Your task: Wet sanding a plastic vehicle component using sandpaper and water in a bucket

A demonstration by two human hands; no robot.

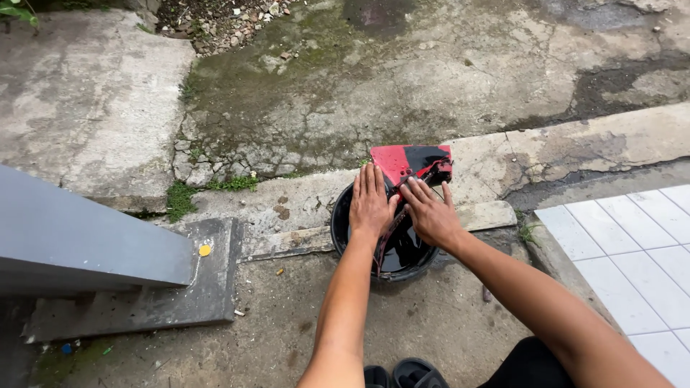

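A black round bucket (339,223) stands on the concrete ground, with dark liquid inside. A red and black flat panel (406,161) leans out of it at the far rim. My left hand (371,201) lies flat with fingers together over the bucket's left side, against the panel's lower part. My right hand (430,213) rests on the panel's right side, fingers spread toward its black edge. Whether either hand grips the panel is unclear.
A grey slanted beam (79,237) comes in from the left over a dark slab (208,287). White floor tiles (632,259) lie at the right. Cracked, mossy concrete (345,93) stretches beyond a low curb. My dark sandals (402,375) show at the bottom.
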